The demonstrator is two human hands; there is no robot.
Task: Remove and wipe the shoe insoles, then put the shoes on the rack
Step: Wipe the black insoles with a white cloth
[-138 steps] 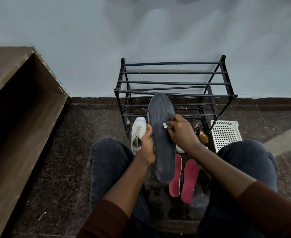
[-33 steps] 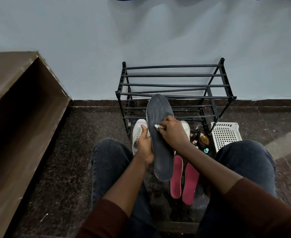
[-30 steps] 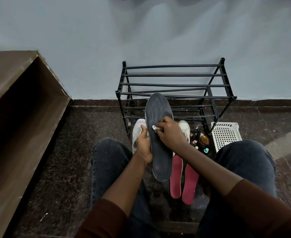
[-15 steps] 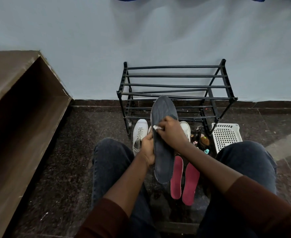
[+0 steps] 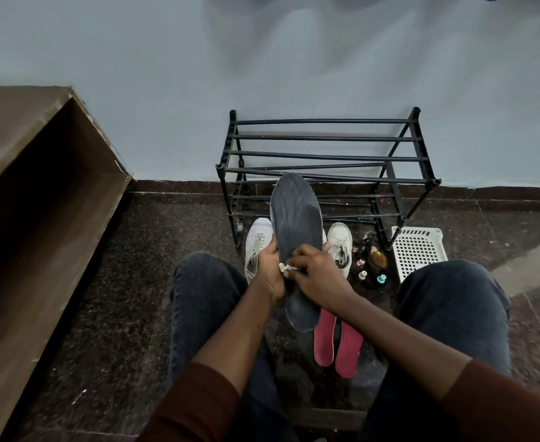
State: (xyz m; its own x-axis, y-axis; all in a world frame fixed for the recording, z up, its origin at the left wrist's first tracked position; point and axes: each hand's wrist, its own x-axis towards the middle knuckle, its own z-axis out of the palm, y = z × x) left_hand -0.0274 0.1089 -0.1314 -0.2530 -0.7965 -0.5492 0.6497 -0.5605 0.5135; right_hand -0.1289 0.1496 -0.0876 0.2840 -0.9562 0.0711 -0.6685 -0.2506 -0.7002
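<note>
A long dark grey insole stands upright between my knees. My left hand grips its left edge at mid-length. My right hand presses a small white wipe against the insole's middle. Two white sneakers sit on the floor behind the insole, toes toward the black metal shoe rack by the wall. Two red insoles lie side by side on the floor below the grey one.
A white perforated plastic basket stands right of the rack. Several small bottles and a brush lie between the right sneaker and the basket. A brown wooden cabinet runs along the left. My jeans-clad knees flank the work area.
My right hand with the wipe has slid down the insole from its upper part to its middle. The left hand keeps its grip.
</note>
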